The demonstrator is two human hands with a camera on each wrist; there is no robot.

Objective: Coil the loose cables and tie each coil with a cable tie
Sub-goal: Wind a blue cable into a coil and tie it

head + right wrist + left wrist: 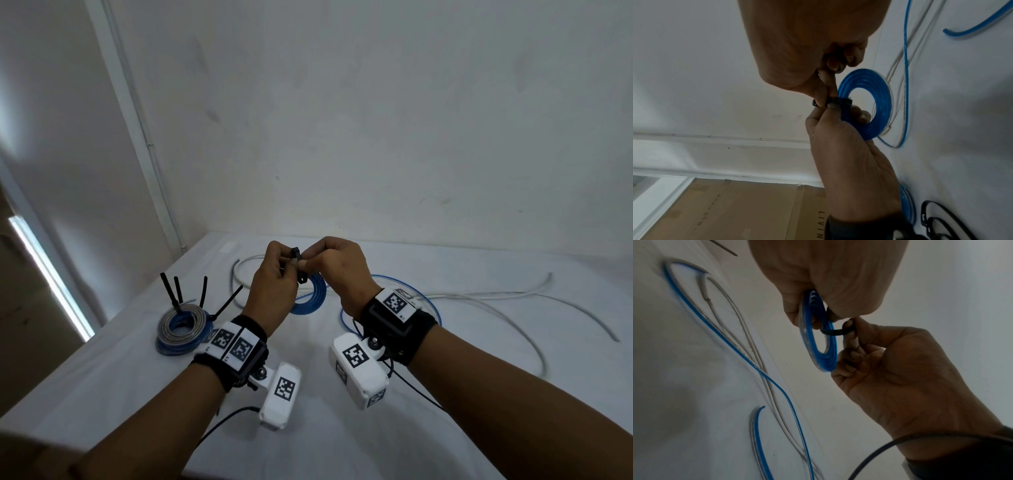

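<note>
A coil of blue cable (310, 298) hangs above the white table (342, 428), with a black cable tie (296, 255) looped round it. My left hand (286, 270) grips the coil with fingers through its hole and steadies the tie. In the left wrist view this coil (816, 344) hangs edge-on, the tie (835, 331) crosses it, and my right hand (851, 327) pinches the tie. My right hand (308, 260) pinches the tie's end between thumb and forefinger. In the right wrist view the tie (838, 102) sits between both hands beside the coil (865, 91).
Two tied coils (181, 325), grey on blue, lie at the table's left with black tie tails (176, 294) sticking up. Loose white cable (513, 294) and loose blue cable (435, 305) sprawl at the right. Spare black ties (941, 219) lie near a cardboard box (735, 211). A wall backs the table.
</note>
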